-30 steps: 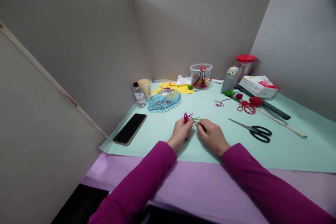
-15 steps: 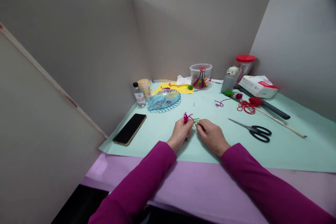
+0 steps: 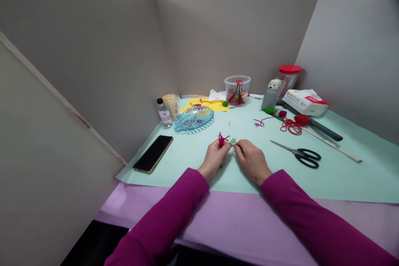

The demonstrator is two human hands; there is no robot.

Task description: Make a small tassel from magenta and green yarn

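Note:
My left hand (image 3: 214, 158) is closed in a pinch, with magenta yarn (image 3: 221, 139) sticking up from between its thumb and fingers. A small bit of green yarn (image 3: 233, 141) shows in the gap between the two hands. My right hand (image 3: 251, 160) is also pinched, its fingertips at the right end of the green yarn. Both hands are just above the pale green sheet (image 3: 187, 166), close together. What lies inside the left palm is mostly hidden.
Black-handled scissors (image 3: 307, 158) lie at the right, near a red yarn ball (image 3: 301, 120). To the left are a phone (image 3: 153, 153), a blue shell-shaped dish (image 3: 195, 119) with beads and a small bottle (image 3: 164, 114). A clear tub (image 3: 232, 91) stands behind.
The fingertips of both hands have shifted slightly around the yarn, and the green strands look more bunched. The whole view has moved a little.

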